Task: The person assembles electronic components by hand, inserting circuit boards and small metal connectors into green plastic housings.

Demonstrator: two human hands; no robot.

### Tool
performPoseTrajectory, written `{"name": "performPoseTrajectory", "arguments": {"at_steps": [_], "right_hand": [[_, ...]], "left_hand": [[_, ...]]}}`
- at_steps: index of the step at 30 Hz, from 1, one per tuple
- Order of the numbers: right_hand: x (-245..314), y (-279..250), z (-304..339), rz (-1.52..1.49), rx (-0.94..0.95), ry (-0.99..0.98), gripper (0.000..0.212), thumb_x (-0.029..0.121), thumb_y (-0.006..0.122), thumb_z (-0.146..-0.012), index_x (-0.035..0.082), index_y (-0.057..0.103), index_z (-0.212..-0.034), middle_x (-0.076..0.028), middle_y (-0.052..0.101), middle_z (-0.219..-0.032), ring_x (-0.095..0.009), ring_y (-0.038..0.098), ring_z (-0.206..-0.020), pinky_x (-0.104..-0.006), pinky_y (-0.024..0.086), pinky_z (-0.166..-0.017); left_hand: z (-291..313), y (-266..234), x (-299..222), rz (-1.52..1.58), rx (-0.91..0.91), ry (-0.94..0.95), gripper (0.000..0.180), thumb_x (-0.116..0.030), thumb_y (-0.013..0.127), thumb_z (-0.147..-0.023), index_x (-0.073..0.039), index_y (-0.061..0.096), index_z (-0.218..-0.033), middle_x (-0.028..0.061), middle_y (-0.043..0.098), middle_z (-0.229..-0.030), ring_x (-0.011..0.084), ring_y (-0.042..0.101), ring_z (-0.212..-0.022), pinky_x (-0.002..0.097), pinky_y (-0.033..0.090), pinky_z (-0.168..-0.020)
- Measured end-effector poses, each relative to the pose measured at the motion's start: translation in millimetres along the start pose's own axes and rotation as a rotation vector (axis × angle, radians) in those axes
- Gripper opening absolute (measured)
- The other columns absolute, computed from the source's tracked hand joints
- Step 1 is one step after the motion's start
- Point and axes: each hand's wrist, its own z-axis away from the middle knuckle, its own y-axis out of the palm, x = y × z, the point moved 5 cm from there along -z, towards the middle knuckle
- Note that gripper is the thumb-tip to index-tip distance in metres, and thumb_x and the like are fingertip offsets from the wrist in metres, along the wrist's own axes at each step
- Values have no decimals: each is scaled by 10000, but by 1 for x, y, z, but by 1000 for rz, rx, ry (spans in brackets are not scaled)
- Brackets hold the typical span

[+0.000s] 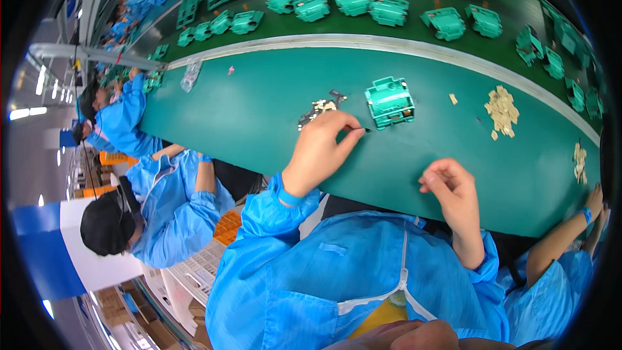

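While the left hand (322, 149) pinches a small dark piece (368, 130) in its grip, the right hand (455, 188) is loosely curled (whether its grip holds anything cannot be told). Work on the green housing (390, 100), on the counter (253, 110) between a heap of dark and metallic parts (317, 110) and pale pieces (502, 111), appears unfinished, the pinched piece being outside it and both heaps still loose. Beyond a pale rail (337, 41), similar housings (353, 1) stand in rows; co-workers in blue smocks (178, 214) flank the counter.
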Motion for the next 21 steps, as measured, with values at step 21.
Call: {"name": "performPoseTrajectory", "arguments": {"at_steps": [21], "right_hand": [[3,-35,-1,-289,-106,34,119,24,617,-999,-42,648,-1093,-91,727,-996,-130,693,-915,-274,564,-823]], "left_hand": [[-30,88,-103,719,39,18,286,-54,771,-843,-26,690,-1116,93,720,-941,272,673,-863,354,537,-782]]}}
